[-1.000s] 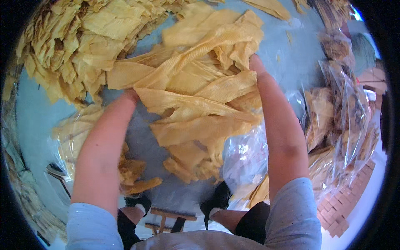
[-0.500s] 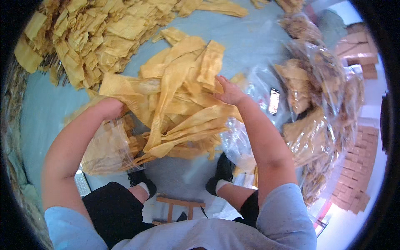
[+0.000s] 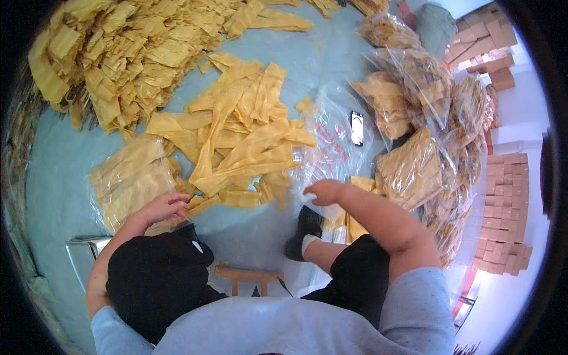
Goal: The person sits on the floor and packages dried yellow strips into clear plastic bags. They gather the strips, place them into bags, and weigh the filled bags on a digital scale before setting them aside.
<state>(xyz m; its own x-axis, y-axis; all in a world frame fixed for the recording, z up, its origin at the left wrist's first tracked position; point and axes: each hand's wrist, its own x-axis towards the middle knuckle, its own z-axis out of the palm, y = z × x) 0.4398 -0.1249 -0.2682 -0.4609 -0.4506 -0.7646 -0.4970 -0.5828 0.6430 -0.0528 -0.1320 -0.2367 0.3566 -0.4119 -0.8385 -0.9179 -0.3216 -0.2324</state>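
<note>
A loose pile of long yellow dried sheets [image 3: 236, 142] lies on the blue floor in front of me. My left hand [image 3: 163, 207] rests at the near edge of a clear bag stuffed with yellow sheets [image 3: 127, 183], fingers curled on its mouth. My right hand [image 3: 324, 190] hovers with bent fingers over crinkled empty clear bags [image 3: 331, 142], just right of the pile. Whether it grips the plastic is unclear.
A big heap of yellow sheets [image 3: 130, 53] fills the upper left. Several filled clear bags [image 3: 414, 165] are stacked on the right, a phone [image 3: 357, 127] lying beside them. Stacked cardboard boxes [image 3: 503, 207] stand far right. I sit on a wooden stool [image 3: 242, 278].
Both hands have let go of the bundle of sheets, which now lies on the floor. The left hand pulled back to the filled bag, the right to the empty bags.
</note>
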